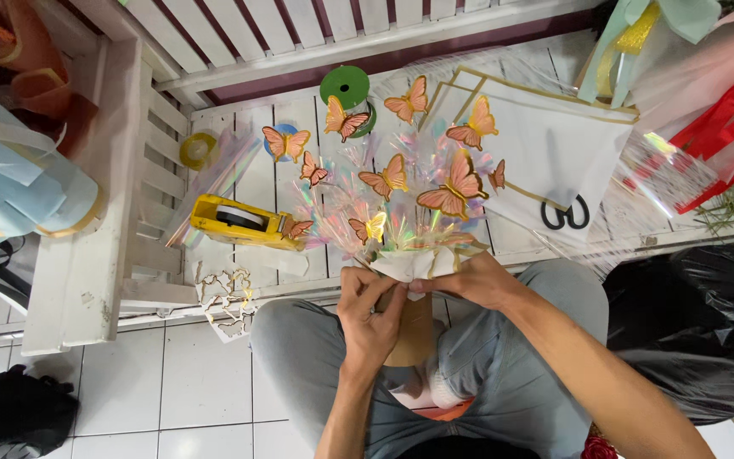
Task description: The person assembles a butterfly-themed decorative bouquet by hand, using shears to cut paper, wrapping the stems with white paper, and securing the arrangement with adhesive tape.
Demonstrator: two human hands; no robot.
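A bouquet of orange paper butterflies (401,183) on iridescent film rises from a brown paper cone (412,336) between my knees. My left hand (369,310) grips the top of the cone, fingers curled around it. My right hand (473,279) pinches the white wrapping paper (409,265) at the base of the butterflies. Both hands touch each other at the bouquet's neck.
A yellow tape dispenser (235,221) lies left of the bouquet on the white slatted bench (87,255). Green ribbon spool (346,85), black scissors (565,214) on white gold-edged paper (554,144), red ribbon (728,115) at right. Black plastic bag (698,323) beside my right leg.
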